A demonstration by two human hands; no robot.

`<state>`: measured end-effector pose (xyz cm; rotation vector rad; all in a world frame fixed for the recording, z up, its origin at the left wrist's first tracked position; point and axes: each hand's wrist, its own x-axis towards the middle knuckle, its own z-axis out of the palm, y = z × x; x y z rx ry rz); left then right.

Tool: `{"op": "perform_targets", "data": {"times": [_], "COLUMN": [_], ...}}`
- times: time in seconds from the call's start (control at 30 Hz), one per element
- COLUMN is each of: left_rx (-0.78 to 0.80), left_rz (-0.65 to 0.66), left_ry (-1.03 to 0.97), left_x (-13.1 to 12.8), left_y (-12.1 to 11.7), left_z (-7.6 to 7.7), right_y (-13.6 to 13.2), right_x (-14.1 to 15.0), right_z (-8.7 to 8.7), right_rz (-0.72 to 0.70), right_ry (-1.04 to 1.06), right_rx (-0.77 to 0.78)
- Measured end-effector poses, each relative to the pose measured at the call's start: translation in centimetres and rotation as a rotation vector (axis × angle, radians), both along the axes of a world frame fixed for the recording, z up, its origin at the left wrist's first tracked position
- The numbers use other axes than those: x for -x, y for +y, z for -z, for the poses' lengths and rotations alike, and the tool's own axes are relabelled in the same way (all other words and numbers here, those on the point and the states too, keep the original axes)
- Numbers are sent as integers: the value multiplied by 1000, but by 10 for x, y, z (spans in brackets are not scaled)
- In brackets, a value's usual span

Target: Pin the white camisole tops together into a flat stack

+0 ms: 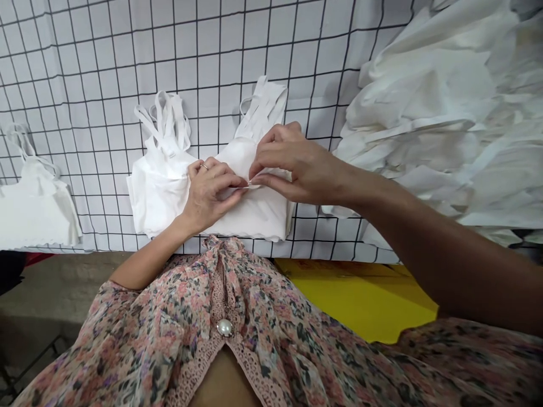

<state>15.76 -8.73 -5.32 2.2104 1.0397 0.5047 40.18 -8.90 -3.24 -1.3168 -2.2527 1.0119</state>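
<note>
A white camisole with thin straps (254, 217) lies flat on the grid-patterned table cover (93, 73), its straps folded up toward the far side. Both hands are on its middle. My left hand (210, 195), wearing a ring, pinches a fold of the fabric between its fingers and thumb. From the other side, my right hand (292, 167) grips the same raised fold, and the fingertips of the two hands nearly meet. The hands hide the centre of the garment.
Another white camisole (34, 209) lies at the left edge of the table. A large heap of white garments (424, 113) rises on the right. Below the table's near edge are a yellow surface (360, 294) and my floral blouse (169, 316).
</note>
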Motion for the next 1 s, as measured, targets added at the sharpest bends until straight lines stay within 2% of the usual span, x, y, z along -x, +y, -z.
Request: {"op": "perform_targets", "data": {"times": [0.23,0.5,0.77,1.0], "left_rx": [-33,-73,-204,-279], "left_rz": [31,47,86,105], "left_ry": [23,69,29,-12], "left_x": [3,3,8,10], "left_y": [0,1,-2,-3], "left_z": [4,5,12,15], "right_y": [4,5,-1,-14], "right_x": [2,5,-4,-4], "right_z": [2,2,-2,-5], "right_rz": [-117,-146,-155,-178], "right_ry": [-26,17,-124,-150], "right_rx": [-33,-43,-117,-152]}}
